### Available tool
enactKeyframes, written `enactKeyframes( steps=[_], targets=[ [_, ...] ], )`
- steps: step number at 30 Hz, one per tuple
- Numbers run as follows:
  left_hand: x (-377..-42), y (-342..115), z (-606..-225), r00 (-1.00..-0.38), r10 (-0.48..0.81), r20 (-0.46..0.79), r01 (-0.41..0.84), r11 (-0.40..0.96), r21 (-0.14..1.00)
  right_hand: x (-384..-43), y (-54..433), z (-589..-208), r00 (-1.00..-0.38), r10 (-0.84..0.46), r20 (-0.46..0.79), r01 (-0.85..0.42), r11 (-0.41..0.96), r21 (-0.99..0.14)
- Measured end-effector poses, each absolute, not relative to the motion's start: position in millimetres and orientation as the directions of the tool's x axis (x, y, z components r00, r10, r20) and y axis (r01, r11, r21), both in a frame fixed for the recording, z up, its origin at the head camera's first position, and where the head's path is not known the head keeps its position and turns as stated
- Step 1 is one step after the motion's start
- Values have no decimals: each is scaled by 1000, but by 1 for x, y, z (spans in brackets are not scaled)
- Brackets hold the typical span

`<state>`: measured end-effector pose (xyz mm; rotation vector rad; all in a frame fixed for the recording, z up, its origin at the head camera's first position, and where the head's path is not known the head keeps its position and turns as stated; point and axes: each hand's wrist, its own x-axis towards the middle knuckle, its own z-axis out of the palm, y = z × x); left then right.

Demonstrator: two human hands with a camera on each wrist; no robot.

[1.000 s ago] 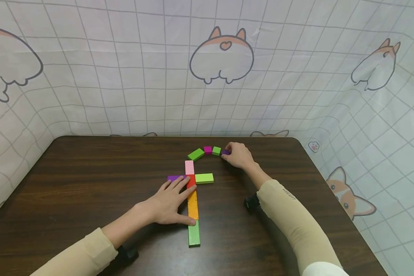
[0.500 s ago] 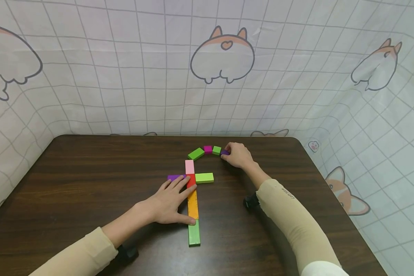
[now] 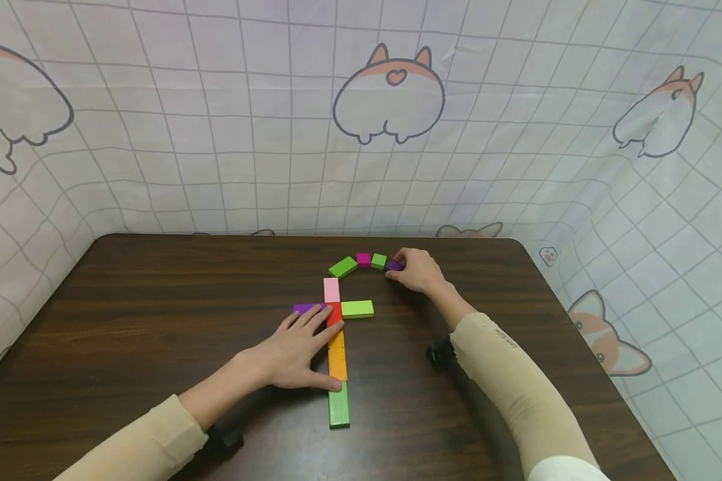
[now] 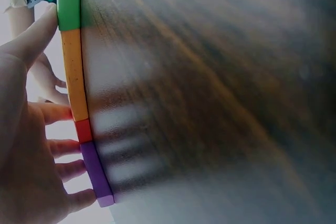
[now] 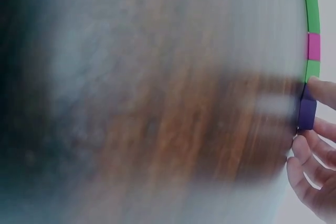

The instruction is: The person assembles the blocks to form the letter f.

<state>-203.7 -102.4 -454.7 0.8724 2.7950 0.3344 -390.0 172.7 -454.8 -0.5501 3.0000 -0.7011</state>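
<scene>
My right hand [image 3: 420,270] pinches a dark purple block [image 5: 307,114] between thumb and fingers. That block sits against a small green block [image 3: 379,261], which follows a magenta block [image 3: 364,260] and a longer green block [image 3: 343,267] in an arc. Spread flat, my left hand [image 3: 291,354] rests with fingertips on a purple block [image 4: 96,174] and a red block [image 3: 335,314], its thumb near the joint between an orange block [image 3: 337,357] and a green block [image 3: 339,411]. A pink block [image 3: 331,290] tops this column; a lime block [image 3: 357,308] juts right from the red one.
The blocks lie on a dark wood-grain table [image 3: 156,300]. Behind and to the right hangs a white grid-patterned cloth [image 3: 247,133] with cartoon dogs. Dark wrist devices sit under both sleeves.
The dark purple block has shifted slightly left in my right hand, closing the small gap to the little green block. My left hand stays in place.
</scene>
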Motion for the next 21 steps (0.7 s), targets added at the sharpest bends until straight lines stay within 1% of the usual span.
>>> enactKeyframes(
  steps=[12,21],
  targets=[
    [-200,-100,-454,-809,579,-102,540,800,260,-386,184,-454,-932,-362,29,-337,830,-444],
    [-200,-98,-456,-815,569,-114,526,807,268,-384,193,-452,-928,-373,16,-339,825,-451]
  ],
)
